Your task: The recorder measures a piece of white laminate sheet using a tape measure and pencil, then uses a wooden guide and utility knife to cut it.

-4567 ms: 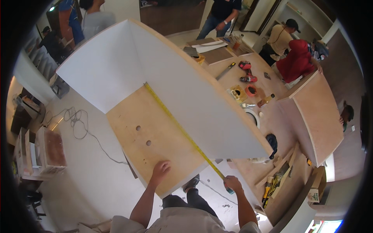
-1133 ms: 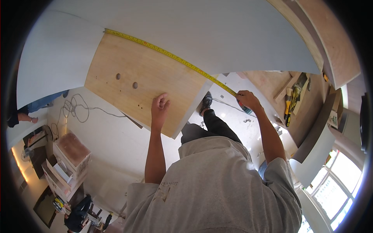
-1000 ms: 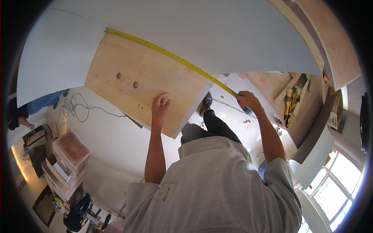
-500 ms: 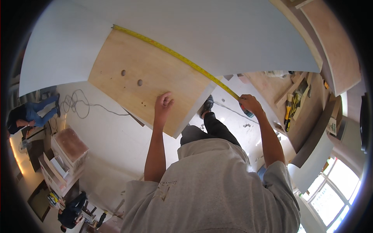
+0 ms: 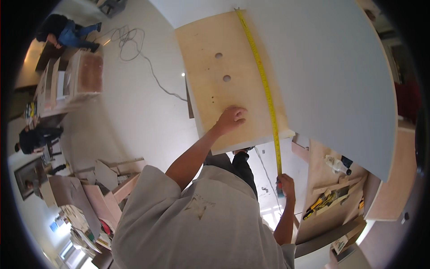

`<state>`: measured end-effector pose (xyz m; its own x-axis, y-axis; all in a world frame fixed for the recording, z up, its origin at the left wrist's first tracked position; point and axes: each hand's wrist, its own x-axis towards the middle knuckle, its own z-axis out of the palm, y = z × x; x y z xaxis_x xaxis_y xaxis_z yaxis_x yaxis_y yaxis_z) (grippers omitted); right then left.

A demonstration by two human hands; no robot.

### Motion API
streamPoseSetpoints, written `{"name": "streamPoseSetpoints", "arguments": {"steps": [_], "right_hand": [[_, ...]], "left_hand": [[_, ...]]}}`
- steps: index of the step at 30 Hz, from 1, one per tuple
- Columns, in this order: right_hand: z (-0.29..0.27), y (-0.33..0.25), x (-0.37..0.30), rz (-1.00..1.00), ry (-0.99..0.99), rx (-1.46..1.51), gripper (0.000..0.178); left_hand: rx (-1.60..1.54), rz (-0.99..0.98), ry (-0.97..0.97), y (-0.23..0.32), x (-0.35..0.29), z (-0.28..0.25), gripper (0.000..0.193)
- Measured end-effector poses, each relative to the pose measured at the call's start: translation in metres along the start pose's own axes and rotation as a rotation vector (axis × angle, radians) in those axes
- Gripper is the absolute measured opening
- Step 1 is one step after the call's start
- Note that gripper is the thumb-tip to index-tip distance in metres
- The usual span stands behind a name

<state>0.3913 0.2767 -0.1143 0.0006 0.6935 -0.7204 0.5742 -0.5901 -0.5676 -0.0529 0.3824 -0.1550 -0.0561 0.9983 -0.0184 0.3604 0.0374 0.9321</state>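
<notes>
A yellow tape measure [image 5: 264, 83] is drawn out over a light plywood board [image 5: 200, 42], its end hooked near the far edge. My right hand [image 5: 287, 186] is closed around the case of the tape measure, beyond the near end of the board. Two round holes and several small dark marks show in the plywood. Over the near part of the board is my left hand [image 5: 232, 119], fingers loosely curled with nothing seen in them. Whether it touches the wood I cannot tell.
A large grey-white panel [image 5: 331, 67] extends right of the plywood. At the right, a wooden surface [image 5: 309, 231] carries yellow-handled tools [image 5: 320, 205] and a dark-capped bottle [image 5: 344, 167]. A cable [image 5: 154, 76] lies on the floor at left. Two people [image 5: 67, 33] are near cabinets farther left.
The view has turned, so the board and tape now run nearly straight away from me. My right hand keeps hold of the tape measure; my left stays curled over the board.
</notes>
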Motion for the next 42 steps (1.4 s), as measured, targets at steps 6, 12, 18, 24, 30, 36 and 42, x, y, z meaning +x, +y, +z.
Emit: {"name": "streamPoseSetpoints", "arguments": {"steps": [6, 12, 18, 24, 30, 36, 42], "right_hand": [[0.041, 0.021, -0.038, 0.05, -0.076, 0.075, 0.022], [0.069, 0.02, -0.041, 0.102, -0.16, 0.09, 0.023], [0.079, 0.012, -0.027, 0.02, -0.209, 0.028, 0.024], [0.139, -0.086, 0.027, -0.149, -0.549, -0.233, 0.034], [0.172, -0.223, 0.068, -0.406, -0.811, -0.665, 0.068], [-0.002, -0.203, 0.098, -0.236, -0.525, -0.774, 0.096], [-0.061, -0.143, 0.144, -0.288, -0.47, -0.757, 0.094]], "left_hand": [[-0.446, -0.166, -0.02, 0.01, 0.016, 0.026, 0.036], [-0.642, -0.412, -0.007, 0.022, 0.008, 0.011, 0.028], [-0.382, -0.428, -0.048, 0.025, -0.026, 0.009, 0.035], [-0.127, -0.268, -0.197, 0.004, -0.163, -0.041, 0.04], [-0.36, -0.719, 0.057, 0.031, -0.237, -0.04, 0.049], [-0.521, -0.726, -0.058, 0.036, -0.185, 0.064, 0.051], [-0.41, -0.738, 0.046, 0.029, -0.185, 0.065, 0.053]]}}
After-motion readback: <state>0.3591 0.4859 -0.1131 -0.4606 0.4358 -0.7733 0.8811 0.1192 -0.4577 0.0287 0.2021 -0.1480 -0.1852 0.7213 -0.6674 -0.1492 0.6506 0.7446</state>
